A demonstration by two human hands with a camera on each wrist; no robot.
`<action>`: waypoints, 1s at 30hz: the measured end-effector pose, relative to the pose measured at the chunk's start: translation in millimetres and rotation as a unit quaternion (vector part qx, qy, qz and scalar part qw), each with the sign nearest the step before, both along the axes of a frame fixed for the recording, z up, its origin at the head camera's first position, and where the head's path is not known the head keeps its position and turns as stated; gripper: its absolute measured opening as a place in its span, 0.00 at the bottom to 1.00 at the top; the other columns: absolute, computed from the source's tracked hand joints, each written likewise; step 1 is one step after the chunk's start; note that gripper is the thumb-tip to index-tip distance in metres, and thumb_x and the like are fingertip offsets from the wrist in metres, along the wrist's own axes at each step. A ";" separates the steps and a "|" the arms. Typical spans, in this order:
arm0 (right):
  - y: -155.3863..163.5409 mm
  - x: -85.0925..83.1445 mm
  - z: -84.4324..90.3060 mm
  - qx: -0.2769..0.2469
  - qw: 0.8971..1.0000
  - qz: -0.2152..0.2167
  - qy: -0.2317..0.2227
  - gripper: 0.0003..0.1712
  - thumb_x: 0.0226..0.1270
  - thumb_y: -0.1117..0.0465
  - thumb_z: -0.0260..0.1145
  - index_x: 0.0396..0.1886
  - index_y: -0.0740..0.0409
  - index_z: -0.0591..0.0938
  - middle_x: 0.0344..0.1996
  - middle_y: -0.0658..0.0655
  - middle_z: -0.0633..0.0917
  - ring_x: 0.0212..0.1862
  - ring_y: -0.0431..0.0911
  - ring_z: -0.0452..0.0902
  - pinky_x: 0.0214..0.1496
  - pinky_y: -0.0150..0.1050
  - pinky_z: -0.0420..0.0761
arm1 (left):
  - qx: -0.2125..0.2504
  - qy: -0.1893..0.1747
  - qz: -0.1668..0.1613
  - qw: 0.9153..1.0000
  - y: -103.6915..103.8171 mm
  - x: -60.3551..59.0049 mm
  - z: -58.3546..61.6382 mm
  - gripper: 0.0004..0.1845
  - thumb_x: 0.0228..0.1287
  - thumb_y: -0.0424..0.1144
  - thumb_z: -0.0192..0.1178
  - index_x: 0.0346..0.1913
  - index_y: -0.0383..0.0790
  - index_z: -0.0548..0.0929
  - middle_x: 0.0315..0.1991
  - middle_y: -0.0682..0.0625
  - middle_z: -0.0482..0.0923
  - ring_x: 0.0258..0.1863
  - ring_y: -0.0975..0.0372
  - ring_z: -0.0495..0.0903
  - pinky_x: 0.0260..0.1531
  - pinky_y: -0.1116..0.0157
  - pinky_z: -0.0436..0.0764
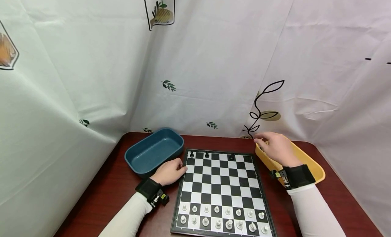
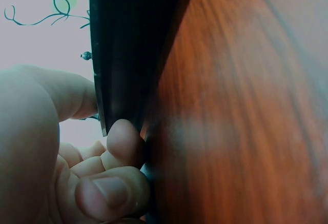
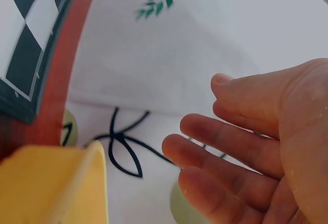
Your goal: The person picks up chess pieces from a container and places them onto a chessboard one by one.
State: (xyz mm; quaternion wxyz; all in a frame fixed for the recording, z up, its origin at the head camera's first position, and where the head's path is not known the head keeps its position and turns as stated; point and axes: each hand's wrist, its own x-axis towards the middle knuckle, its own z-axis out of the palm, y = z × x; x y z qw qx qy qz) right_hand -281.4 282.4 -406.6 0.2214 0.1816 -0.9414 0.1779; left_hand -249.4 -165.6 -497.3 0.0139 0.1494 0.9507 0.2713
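A black-and-white chessboard [image 1: 215,180] lies on the table. My left hand [image 1: 169,171] grips its left edge, the thumb on the top face and curled fingers [image 2: 124,139] against the side. My right hand [image 1: 277,148] hovers over the far end of a yellow bin [image 1: 317,172], fingers loosely extended and nothing visible in them. On the board's far row stand three black chess pieces: one at the left corner [image 1: 191,154], another [image 1: 207,155] beside it, and a third [image 1: 231,157] further right. White chess pieces [image 1: 205,221] fill the two near rows. The bin's contents are mostly hidden by the right hand.
A blue bin [image 1: 154,150] stands left of the board, just beyond my left hand. The dark red wooden table [image 1: 94,199] has rounded far corners. White printed cloth [image 1: 213,77] hangs behind the table and along its sides.
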 end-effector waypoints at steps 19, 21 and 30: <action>49.7 0.6 7.0 0.015 0.998 -0.066 0.017 0.16 0.78 0.57 0.74 0.58 0.60 0.91 0.49 0.66 0.93 0.39 0.62 0.90 0.36 0.62 0.83 | 0.003 0.003 -0.001 1.000 -0.9 0.5 -0.5 0.17 0.82 0.53 0.63 0.33 0.52 0.77 0.22 0.57 0.72 0.22 0.63 0.72 0.27 0.61 0.70; 53.2 -1.4 5.2 0.023 0.997 -0.071 0.011 0.17 0.78 0.56 0.74 0.59 0.60 0.91 0.49 0.66 0.93 0.39 0.62 0.90 0.37 0.64 0.83 | 0.002 0.005 0.000 1.000 -1.0 0.4 -1.2 0.17 0.82 0.54 0.63 0.33 0.52 0.77 0.22 0.58 0.72 0.22 0.63 0.72 0.27 0.62 0.70; 65.5 -7.1 -2.3 0.033 0.996 -0.074 -0.028 0.19 0.77 0.57 0.73 0.60 0.65 0.89 0.48 0.69 0.92 0.44 0.67 0.89 0.41 0.68 0.82 | 0.010 0.016 -0.004 1.000 -0.8 2.9 0.5 0.17 0.81 0.53 0.63 0.32 0.52 0.77 0.23 0.57 0.72 0.21 0.63 0.71 0.26 0.62 0.69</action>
